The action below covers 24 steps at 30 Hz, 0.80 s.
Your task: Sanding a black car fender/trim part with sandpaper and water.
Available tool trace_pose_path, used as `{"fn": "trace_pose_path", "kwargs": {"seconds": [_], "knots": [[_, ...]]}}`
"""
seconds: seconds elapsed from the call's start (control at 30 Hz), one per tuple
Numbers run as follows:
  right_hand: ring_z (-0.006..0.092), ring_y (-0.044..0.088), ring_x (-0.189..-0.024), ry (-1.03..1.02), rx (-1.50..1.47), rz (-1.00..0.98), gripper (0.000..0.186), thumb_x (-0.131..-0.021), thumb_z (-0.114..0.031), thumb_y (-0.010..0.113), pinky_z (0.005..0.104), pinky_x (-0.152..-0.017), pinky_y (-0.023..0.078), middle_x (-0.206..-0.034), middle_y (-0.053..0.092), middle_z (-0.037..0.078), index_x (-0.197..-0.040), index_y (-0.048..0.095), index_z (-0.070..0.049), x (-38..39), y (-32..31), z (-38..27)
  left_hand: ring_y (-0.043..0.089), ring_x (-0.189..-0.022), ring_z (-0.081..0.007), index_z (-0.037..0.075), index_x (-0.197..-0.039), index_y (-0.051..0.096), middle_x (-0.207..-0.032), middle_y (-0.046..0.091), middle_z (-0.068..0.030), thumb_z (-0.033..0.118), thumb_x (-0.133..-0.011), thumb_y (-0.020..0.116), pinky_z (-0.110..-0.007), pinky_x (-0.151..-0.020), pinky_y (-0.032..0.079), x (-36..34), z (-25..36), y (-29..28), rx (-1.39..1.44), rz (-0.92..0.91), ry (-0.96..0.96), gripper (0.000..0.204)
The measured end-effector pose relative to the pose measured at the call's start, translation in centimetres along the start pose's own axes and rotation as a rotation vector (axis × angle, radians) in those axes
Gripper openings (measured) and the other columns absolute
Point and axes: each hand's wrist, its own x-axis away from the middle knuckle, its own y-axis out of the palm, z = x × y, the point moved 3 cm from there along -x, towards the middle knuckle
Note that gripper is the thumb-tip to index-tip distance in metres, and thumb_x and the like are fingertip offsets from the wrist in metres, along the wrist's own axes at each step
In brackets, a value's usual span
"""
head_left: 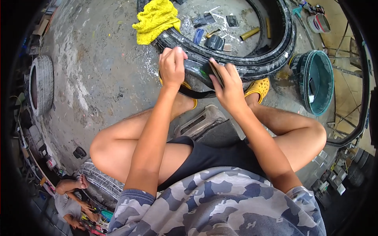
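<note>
My left hand [172,67] is closed on the near part of a black rubber tyre or tube [195,69], whose surface is smeared white with a small green mark between my hands. My right hand [228,84] grips a thin, dark flat piece [216,73] against that rubber, just right of the green mark. A yellow cloth [156,20] is draped over the rubber ring at upper left. On the floor inside the ring lie several small flat pieces [232,21], a dark object [214,42] and a brass-coloured tube [250,33].
A teal bucket [319,82] stands at right, below a small pail [317,23]. A tyre [41,84] stands at far left, another [98,185] lower left. Another person [65,200] works at bottom left. A low seat [208,126] is between my legs, near my yellow clogs [258,88].
</note>
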Motion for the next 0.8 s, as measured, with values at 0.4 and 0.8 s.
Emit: {"fn": "trace_pose_path", "kwargs": {"seconds": [0.4, 0.8], "knots": [[0.0369, 0.051, -0.089, 0.026, -0.06, -0.01, 0.05, -0.083, 0.0, 0.067, 0.0432, -0.081, 0.044, -0.095, 0.052, 0.018, -0.132, 0.055, -0.004, -1.5, 0.5, -0.1, 0.054, -0.07, -0.0245, 0.015, -0.058, 0.064, -0.058, 0.055, -0.0056, 0.026, -0.092, 0.05, -0.039, -0.077, 0.037, -0.5, -0.4, 1.6, -0.335, -0.021, -0.005, 0.038], [0.0363, 0.053, -0.087, 0.042, -0.023, -0.016, 0.048, -0.083, 0.004, 0.066, 0.0404, -0.08, 0.044, -0.096, 0.055, 0.02, -0.13, 0.056, 0.002, 0.1, 0.4, 0.5, 0.056, -0.072, -0.0261, 0.01, -0.058, 0.062, -0.056, 0.058, -0.0095, 0.024, -0.084, 0.054, -0.041, -0.077, 0.036, -0.4, -0.2, 1.3, -0.248, 0.001, -0.057, 0.03]]}}
